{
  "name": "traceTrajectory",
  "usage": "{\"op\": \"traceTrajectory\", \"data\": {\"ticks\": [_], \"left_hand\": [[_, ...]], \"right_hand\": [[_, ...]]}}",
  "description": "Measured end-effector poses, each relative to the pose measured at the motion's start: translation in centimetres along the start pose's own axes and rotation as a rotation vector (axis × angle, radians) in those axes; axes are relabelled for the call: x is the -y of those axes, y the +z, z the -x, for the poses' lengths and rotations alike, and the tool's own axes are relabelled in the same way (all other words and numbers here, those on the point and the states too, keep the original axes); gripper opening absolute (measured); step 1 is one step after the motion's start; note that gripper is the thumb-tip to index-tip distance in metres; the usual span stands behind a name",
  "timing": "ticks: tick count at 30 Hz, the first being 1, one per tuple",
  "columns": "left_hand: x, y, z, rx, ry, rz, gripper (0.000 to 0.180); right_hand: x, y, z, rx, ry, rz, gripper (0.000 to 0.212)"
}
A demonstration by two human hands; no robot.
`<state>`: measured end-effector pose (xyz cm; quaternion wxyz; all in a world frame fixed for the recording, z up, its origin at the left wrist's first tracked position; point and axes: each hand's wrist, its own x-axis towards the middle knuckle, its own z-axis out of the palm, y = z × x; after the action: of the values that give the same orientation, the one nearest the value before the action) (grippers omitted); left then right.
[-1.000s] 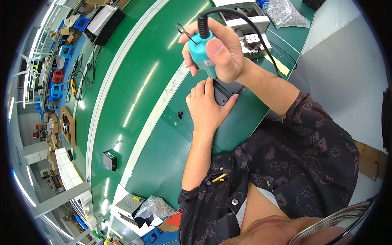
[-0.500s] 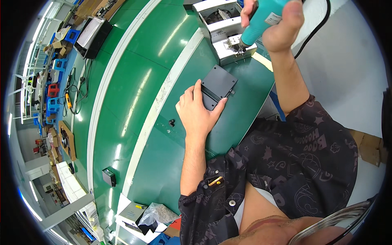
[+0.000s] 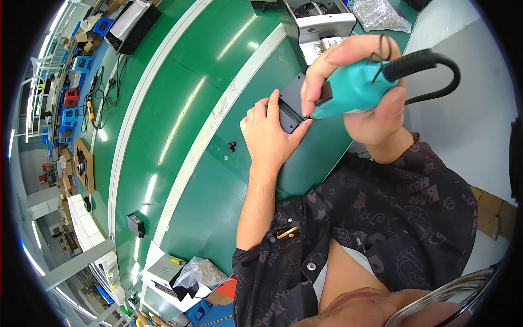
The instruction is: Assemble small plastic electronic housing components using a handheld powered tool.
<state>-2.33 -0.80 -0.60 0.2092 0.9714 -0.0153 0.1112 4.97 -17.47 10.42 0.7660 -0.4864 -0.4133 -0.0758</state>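
A flat black box (image 3: 293,94) with screw holes lies on the green bench top. My left hand (image 3: 267,131) grips its near end, fingers along one side and thumb along the other. My right hand (image 3: 376,117) is wrapped round a teal electric screwdriver (image 3: 357,87), its black cable looping off to the right. The screwdriver points down-left at the box's right side, close to my left thumb. My right fingers partly hide the tip, so I cannot tell whether it touches a screw. Left of my left wrist sits a small black part (image 3: 231,146).
A white-and-black screw feeder (image 3: 318,27) stands just beyond the box, with a bag of screws (image 3: 381,15) behind it. Another small black box (image 3: 136,224) lies at the left. Lower left are a grey carton (image 3: 166,270) and another clear bag of screws (image 3: 210,272).
My right hand has brought the screwdriver from the screw feeder down to the black box's right side. My left hand keeps its hold on the box. The view has shifted slightly.
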Motion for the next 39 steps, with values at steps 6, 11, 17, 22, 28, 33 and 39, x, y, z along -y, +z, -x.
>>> {"op": "traceTrajectory", "data": {"ticks": [6, 11, 17, 22, 28, 33, 39], "left_hand": [[0.2, 0.3, -0.2, -0.009, 0.001, 0.020, 0.083], [0.6, 0.6, -0.2, -0.015, -0.002, 0.054, 0.081], [-0.7, -0.2, -1.2, 0.018, -0.002, -0.002, 0.076], [0.4, -1.7, -1.8, -0.073, -0.034, 0.119, 0.076], [3.8, -3.6, -6.3, -0.281, -0.379, 0.399, 0.079], [13.3, -2.3, -5.5, -0.418, -0.378, -0.049, 0.074], [11.3, -8.4, 4.1, 0.150, -0.542, 0.538, 0.033]], "right_hand": [[-1.8, 1.6, 0.6, 0.002, 0.026, 0.051, 0.067], [-3.6, 1.8, 1.3, 0.055, -0.004, 0.045, 0.066], [-3.7, 0.5, 1.0, 0.062, 0.006, 0.007, 0.066], [-0.4, -1.9, -1.6, 0.196, -0.235, -0.254, 0.061], [1.9, -5.1, -2.2, 0.065, -0.293, -0.190, 0.063], [-1.2, -4.9, -0.6, -0.078, -0.151, -0.219, 0.067], [-1.0, -9.6, 0.5, -0.196, -0.097, -0.081, 0.064]]}}
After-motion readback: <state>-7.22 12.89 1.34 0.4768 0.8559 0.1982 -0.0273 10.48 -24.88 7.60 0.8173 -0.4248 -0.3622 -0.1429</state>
